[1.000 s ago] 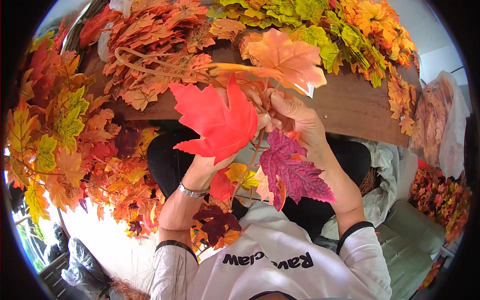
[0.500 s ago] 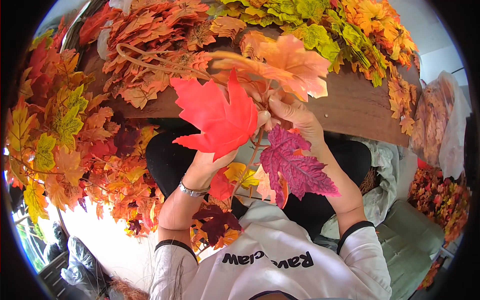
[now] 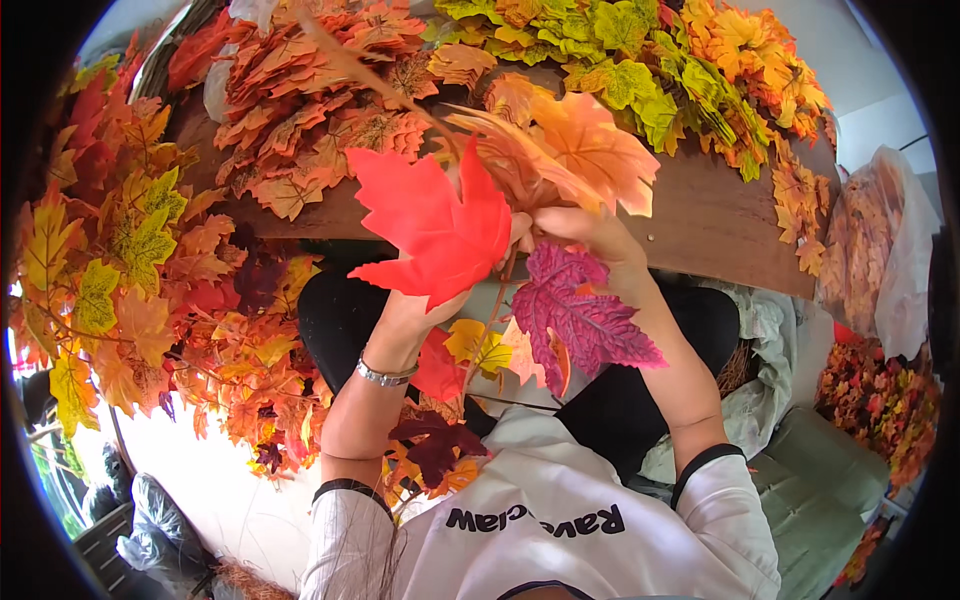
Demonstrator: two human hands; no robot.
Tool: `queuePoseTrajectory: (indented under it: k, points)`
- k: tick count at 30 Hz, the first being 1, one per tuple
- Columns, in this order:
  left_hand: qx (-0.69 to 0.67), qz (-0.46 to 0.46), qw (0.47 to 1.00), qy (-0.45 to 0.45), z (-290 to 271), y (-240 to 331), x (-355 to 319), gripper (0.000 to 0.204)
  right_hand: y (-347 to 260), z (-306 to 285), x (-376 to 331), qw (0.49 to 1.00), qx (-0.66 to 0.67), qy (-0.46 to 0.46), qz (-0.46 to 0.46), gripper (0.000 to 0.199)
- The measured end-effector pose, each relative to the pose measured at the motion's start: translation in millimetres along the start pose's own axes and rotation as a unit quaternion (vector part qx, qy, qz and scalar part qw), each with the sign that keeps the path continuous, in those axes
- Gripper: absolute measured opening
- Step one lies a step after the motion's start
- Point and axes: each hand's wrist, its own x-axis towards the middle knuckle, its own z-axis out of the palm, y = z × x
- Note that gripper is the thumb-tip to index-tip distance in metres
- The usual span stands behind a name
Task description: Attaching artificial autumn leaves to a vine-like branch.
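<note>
Red maple leaf (image 3: 432,232) hid our left hand (image 3: 415,310), grip impossible to tell, our right hand (image 3: 590,235) seemingly pinched orange leaf (image 3: 590,150) stems, purple leaf (image 3: 585,320) beneath.

Brown wood table (image 3: 720,215), edge bowed by lens. On top: orange-brown leaf pile (image 3: 300,110) at left, yellow-green leaves (image 3: 600,60) at centre-back, orange/yellow leaves (image 3: 760,60) at right, some spilling over front edge.
</note>
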Motion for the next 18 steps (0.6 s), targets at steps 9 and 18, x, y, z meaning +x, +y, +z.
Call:
queuePoseTrajectory:
  k: [9,18]
  points:
    - [0.220,0.092,0.966,-0.096,-2.1,20.4,4.6,0.038,-52.7,-25.2,8.1,0.957,-0.174,0.102,-0.208,0.036]
    - [0.195,0.043,0.973,-0.118,4.5,13.2,1.6,0.047,-53.5,-3.8,-7.0,0.746,-0.623,-0.056,-0.229,0.040]
